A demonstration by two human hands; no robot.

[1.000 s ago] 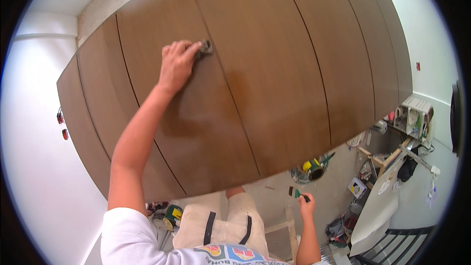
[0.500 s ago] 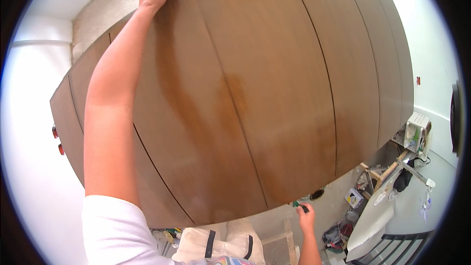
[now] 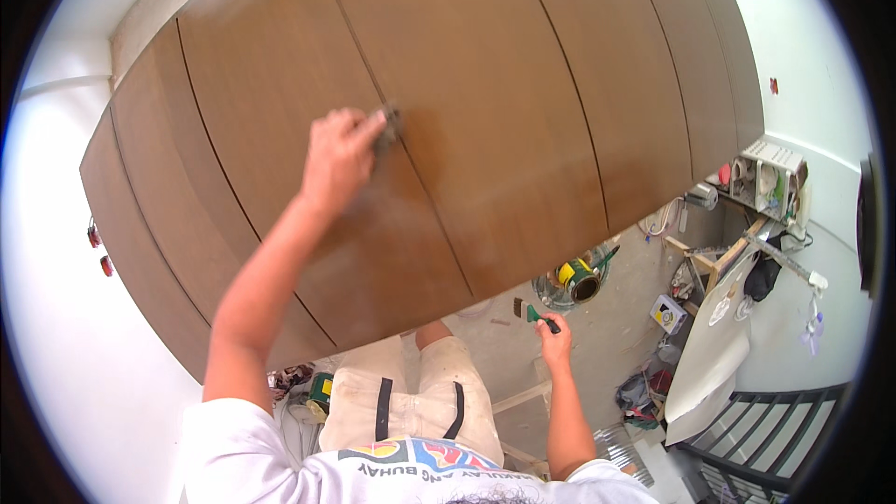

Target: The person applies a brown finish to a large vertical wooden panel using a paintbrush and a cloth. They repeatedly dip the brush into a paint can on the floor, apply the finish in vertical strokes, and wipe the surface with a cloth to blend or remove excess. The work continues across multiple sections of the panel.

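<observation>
A large brown wooden panel (image 3: 485, 56) with dark grooves running across it lies in front of me. My left hand (image 3: 334, 161) is on its middle, closed on a dark, crumpled wad (image 3: 388, 126), probably a rag, blurred by motion and pressed near a groove. Darker, wet-looking streaks show on the wood around and below this hand. Off the panel's near edge, my right hand (image 3: 555, 341) grips a paintbrush (image 3: 534, 312) by its black handle. The brush has a green band and brownish bristles pointing left, clear of the panel.
An open can (image 3: 583, 282) sits on the floor beyond the brush; another can (image 3: 320, 392) stands by my leg. At right are a white plastic crate (image 3: 770, 163), a wooden frame (image 3: 719, 271), a leaning white sheet (image 3: 714, 364) and a black slatted rack (image 3: 775, 429).
My left hand has come from the panel's far edge back to its middle with the wad. The brush has come further into view, and the view has shifted, showing more floor.
</observation>
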